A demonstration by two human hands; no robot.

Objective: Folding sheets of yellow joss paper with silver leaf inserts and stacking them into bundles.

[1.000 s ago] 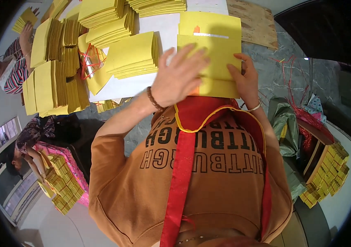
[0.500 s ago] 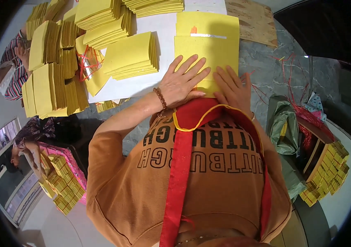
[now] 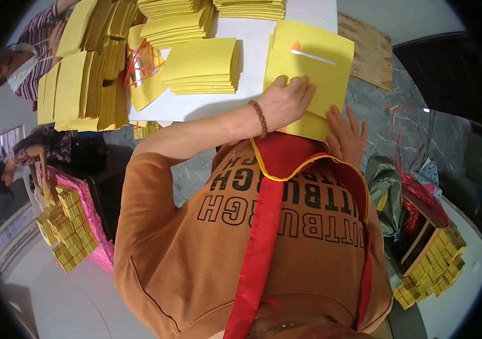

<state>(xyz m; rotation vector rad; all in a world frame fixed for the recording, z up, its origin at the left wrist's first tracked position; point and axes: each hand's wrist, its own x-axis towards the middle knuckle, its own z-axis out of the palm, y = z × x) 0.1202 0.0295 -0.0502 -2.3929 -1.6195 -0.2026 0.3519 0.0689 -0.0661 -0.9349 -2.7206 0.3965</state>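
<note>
A yellow paper stack (image 3: 331,85), its sheets partly overlapping, lies in front of me at the right end of the white table. The top sheet carries a small orange mark and a thin white strip (image 3: 313,57). My left hand (image 3: 287,103), a brown bead bracelet at its wrist, is closed over the near left part of the paper with fingers curled. What its fingertips pinch is hidden under the hand. At the near right edge of the same paper, my right hand (image 3: 347,134) rests with its fingers stretched out and apart.
Left of the paper, a fanned yellow stack (image 3: 198,62) lies on the white table (image 3: 250,68). Red ties (image 3: 141,63) and tall yellow stacks (image 3: 74,85) stand farther left, beside a person in striped sleeves. Plywood (image 3: 365,48) adjoins the right. Boxed yellow bundles (image 3: 436,265) sit lower right.
My left hand has gone from lying flat to curling its fingers on the paper. The paper now sits slightly turned. The whole view has shifted, with the table's things farther right in it.
</note>
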